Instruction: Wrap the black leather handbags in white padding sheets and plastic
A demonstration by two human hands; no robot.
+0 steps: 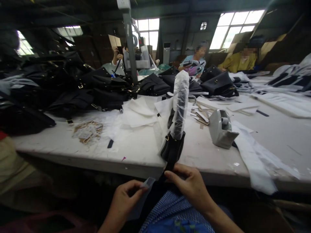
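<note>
At the table's front edge stands a black bag [173, 149], its upright handle covered in a clear, crinkled plastic wrap [181, 97]. A black strap [170, 162] runs from the bag over the edge toward my lap. My right hand [193, 184] pinches this strap just below the bag. Lower and to the left, my left hand [125, 199] is closed on the edge of a translucent plastic sleeve [149, 183], whose lower part hangs beside my lap. The strap's far end is lost in the dark there.
A grey tape dispenser [220, 129] sits right of the bag, beside white foam strips [255, 158]. Left lie paper tags [88, 131] and white sheets [138, 111]. Black bags [104, 84] pile up behind. Co-workers [239, 61] are across the table [138, 145].
</note>
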